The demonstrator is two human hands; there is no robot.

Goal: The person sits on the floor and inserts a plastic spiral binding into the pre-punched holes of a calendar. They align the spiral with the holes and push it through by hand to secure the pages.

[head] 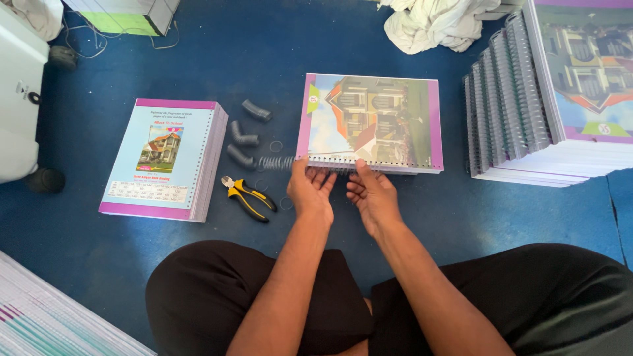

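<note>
Person seated cross-legged on blue floor [250,59], both forearms reaching forward. Left hand [311,188] and right hand [370,192] side by side, near each other, at the near edge of a notebook [372,118] with a house picture on its cover and purple borders. The notebook lies flat straight ahead, punched edge toward the person.

Fingers: left-hand fingertips pinch the wire spiral [280,161] where it enters the notebook's punched edge; the coil sticks out to the left of the cover. Right-hand fingers curled narrow, tips on the same edge; exactly what they pinch cannot be told.

Around:
- One stack of unbound books [165,155], left, purple-edged, well apart from the hands.
- One pair of yellow-and-black cutters [247,196], on the floor between that stack and the left hand.
- Three short grey coil pieces [245,138], above the cutters, just beside the spiral's free end. A few small loose wire rings near them; number unclear.
- Several stacks of finished spiral-bound books [527,99], right, overlapping; exact count cannot be told.
- One crumpled white cloth [435,23], top.
- One white machine [20,92], far left.

Nothing lies between hands and notebook.
</note>
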